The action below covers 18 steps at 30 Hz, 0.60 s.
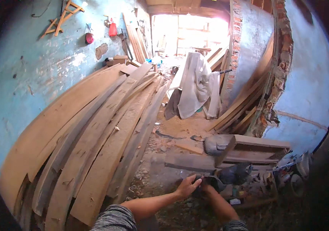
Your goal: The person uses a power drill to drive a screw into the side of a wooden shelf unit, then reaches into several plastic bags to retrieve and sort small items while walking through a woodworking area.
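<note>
My two hands meet low in the picture, right of centre. My left hand (189, 186) has its fingers curled and its thumb close to the forefinger; whatever lies between them is too small and dark to name. My right hand (207, 188) is right beside it, its fingers bent and partly hidden. A dark, soft-looking thing (215, 182) lies against the right hand, and its kind does not show. Just beyond it is a dark bundle (235, 174), near the end of a wooden frame (262, 141).
Long wooden planks (106, 150) are stacked on the left along a blue wall (29, 77). A pale sheet (199, 84) drapes something ahead. Boards lean at a broken brick edge (279, 73) on the right. A cluttered tray (258, 204) lies right of my hands.
</note>
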{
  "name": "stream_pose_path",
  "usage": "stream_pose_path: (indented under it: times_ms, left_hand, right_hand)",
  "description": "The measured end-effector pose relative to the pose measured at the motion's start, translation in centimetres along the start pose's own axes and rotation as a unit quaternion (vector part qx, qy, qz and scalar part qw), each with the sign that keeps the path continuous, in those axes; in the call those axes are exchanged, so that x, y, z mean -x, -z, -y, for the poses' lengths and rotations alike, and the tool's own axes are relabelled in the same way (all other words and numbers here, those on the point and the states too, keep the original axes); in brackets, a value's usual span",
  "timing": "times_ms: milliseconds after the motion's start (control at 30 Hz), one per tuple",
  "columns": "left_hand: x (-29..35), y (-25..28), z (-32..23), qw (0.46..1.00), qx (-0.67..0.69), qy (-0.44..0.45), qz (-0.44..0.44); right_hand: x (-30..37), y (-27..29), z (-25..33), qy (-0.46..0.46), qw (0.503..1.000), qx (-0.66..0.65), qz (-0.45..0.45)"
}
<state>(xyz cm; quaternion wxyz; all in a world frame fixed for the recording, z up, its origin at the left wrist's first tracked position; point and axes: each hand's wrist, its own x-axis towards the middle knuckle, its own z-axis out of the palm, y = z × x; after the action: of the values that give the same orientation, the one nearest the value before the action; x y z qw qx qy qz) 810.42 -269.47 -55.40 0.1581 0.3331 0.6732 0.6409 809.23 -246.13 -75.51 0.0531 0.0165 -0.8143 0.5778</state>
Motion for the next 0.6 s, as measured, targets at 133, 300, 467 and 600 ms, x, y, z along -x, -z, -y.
stream_pose_path:
  times_ms: [133, 300, 467, 600]
  left_hand:
    - [-0.3, 1.2, 0.4, 0.993, -0.07, 0.033, -0.086]
    - [0.0, 3.1, 0.4, 0.98, -0.049, 0.092, -0.169]
    - [-0.3, 3.0, 1.6, 0.964, -0.093, 0.097, -0.229]
    - [0.2, 3.4, 4.5, 0.953, -0.049, 0.155, -0.254]
  right_hand:
    - [-0.6, 1.0, 3.1, 0.011, 0.95, 0.261, 0.172]
    - [0.9, -1.2, 19.3, -0.074, 0.84, 0.495, 0.212]
    - [3.6, 1.2, 25.1, 0.066, 0.753, 0.636, 0.155]
    - [3.9, 0.9, 27.6, 0.158, 0.757, 0.625, 0.106]
